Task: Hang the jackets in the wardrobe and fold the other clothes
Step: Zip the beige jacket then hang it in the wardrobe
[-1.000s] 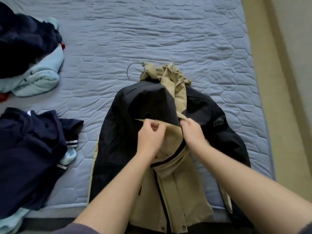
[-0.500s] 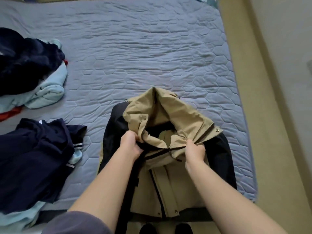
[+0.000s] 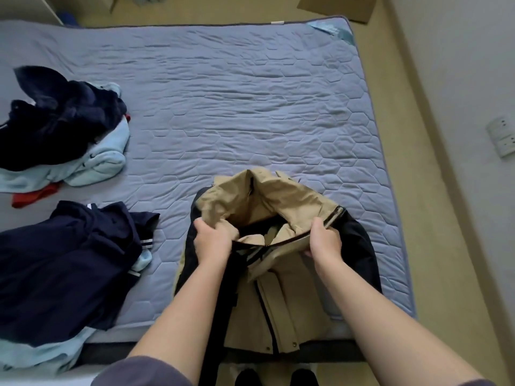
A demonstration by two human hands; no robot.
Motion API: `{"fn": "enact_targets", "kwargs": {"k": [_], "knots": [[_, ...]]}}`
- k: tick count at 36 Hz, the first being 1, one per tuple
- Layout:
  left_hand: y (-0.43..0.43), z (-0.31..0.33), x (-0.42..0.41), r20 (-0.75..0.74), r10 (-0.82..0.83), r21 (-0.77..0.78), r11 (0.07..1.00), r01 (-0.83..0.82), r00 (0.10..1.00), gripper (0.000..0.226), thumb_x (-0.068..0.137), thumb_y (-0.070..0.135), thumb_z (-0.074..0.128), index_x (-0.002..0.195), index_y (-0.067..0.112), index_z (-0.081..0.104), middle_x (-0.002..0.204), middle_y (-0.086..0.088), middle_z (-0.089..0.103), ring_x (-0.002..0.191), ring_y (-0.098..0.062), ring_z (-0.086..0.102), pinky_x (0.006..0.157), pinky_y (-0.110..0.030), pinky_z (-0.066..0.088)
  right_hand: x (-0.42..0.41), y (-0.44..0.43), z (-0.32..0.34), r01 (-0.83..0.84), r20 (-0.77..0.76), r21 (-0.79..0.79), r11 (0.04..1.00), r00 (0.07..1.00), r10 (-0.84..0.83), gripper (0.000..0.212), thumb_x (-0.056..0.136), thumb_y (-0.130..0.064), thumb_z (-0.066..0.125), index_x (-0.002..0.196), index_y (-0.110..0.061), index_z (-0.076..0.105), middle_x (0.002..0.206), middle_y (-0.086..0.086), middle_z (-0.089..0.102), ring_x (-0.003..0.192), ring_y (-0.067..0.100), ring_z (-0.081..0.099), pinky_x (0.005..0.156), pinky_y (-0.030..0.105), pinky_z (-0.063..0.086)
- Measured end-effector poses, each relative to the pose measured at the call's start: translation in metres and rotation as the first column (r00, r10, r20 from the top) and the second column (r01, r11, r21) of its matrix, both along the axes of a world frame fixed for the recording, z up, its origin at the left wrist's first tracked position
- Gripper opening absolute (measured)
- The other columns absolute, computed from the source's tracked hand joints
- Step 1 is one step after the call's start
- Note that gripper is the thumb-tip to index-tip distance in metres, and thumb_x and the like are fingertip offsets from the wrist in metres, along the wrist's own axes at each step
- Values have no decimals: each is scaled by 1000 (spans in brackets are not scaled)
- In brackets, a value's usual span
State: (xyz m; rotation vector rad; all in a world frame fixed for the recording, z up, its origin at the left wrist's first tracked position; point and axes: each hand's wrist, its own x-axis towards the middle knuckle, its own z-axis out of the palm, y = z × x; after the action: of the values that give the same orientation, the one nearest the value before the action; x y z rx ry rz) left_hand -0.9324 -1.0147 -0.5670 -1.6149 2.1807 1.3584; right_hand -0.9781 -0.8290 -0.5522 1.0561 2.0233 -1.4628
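Observation:
A tan and black jacket lies at the near edge of the bed, its hem hanging over the edge. My left hand grips the left side of its collar and my right hand grips the right side by the zipper edge. Between them the tan hood is pulled open and stands raised off the mattress. A navy garment with striped cuffs lies to the left near the edge. Farther back left is a heap of dark blue, light blue and red clothes.
The grey-blue quilted mattress fills most of the view. A strip of tan floor runs along its right side beside a white wall with sockets. Cardboard lies beyond the far end. My feet show below the bed edge.
Both hands moved from the jacket's chest to its collar and spread apart, lifting the hood open. The jacket slid nearer the bed edge and the view pulled back.

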Motion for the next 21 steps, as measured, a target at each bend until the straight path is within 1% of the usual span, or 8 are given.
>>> {"fn": "enact_targets", "kwargs": {"k": [2,4,7,9,12,15,19,21], "knots": [[-11,6,1,-33,240,202,952,-229,970,38,96,20,34,131,13,43,128,-14,49,104,-41,57,83,-52,54,1,7,12,27,-5,-7,1000,1000,-27,37,84,-32,44,108,-8,58,107,10,61,86,28,61,76,45,58],[-18,18,8,-26,330,298,904,-307,944,37,99,17,33,130,3,47,121,-13,50,104,-38,58,83,-50,55,4,11,24,38,-20,-31,999,999,-39,22,88,-16,45,105,-15,59,104,7,61,80,22,60,68,42,59],[-21,40,25,-72,447,411,828,-382,891,31,98,16,41,126,8,52,117,-11,57,96,-29,59,78,-42,54,12,14,45,75,-50,-102,992,995,-81,23,85,-4,45,86,-21,60,94,8,66,76,21,62,78,45,58],[-22,59,36,-83,517,545,739,-395,852,27,99,11,44,124,8,52,115,-12,58,97,-26,58,78,-41,51,18,12,67,124,-43,-189,974,990,-134,24,85,1,44,82,-18,58,86,8,63,74,21,61,73,40,57],[-28,96,49,-75,630,740,555,-380,773,21,99,6,37,110,3,55,95,-16,70,94,-29,63,67,-41,57,28,12,103,245,21,-333,911,967,-253,21,86,2,38,84,-13,53,79,9,57,71,21,55,74,40,52],[-32,147,65,-93,683,845,440,-305,725,22,85,-6,35,87,3,55,57,-12,67,59,-24,67,43,-31,54,41,13,137,344,80,-479,807,933,-350,29,81,-4,33,97,-8,57,95,18,60,82,30,59,90,47,49],[-33,207,95,-153,661,866,448,-224,735,26,86,2,32,90,2,57,77,-15,65,69,-25,61,65,-34,55,57,3,190,293,37,-681,671,929,-369,44,81,-17,33,111,-2,62,117,24,62,111,37,58,101,51,42],[-30,234,108,-183,657,854,474,-212,732,27,89,9,31,85,7,58,75,-11,61,63,-22,59,63,-32,53,65,-5,215,235,7,-738,633,940,-341,43,88,-25,32,103,-3,66,108,20,67,106,35,60,99,48,44]]}}
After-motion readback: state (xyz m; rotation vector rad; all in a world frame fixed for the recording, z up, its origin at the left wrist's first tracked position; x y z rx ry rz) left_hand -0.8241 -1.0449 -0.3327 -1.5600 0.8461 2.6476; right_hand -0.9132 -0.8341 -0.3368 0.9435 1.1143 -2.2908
